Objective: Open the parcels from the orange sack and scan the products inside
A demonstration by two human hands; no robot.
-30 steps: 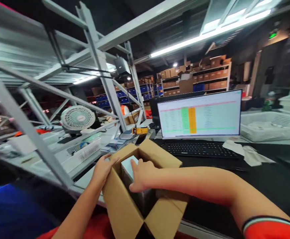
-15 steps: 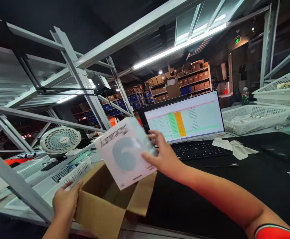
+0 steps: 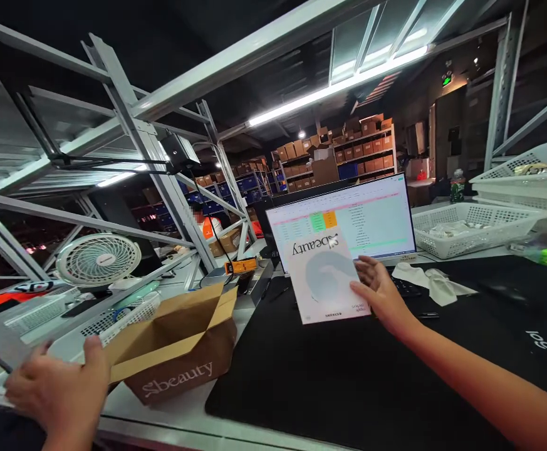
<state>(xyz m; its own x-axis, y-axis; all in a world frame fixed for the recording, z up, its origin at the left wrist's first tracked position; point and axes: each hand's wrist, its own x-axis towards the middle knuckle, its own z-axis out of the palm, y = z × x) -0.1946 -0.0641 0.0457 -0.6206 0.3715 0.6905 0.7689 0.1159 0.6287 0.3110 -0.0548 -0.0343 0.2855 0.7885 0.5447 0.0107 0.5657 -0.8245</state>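
White box clear of the carton — right hand pinching its edge, not set down yet; left hand spread.

White rectangular box with pale-blue round motif: raised, lettering upside down, at right. Brown cardboard carton: flaps open, standing upright, near left.
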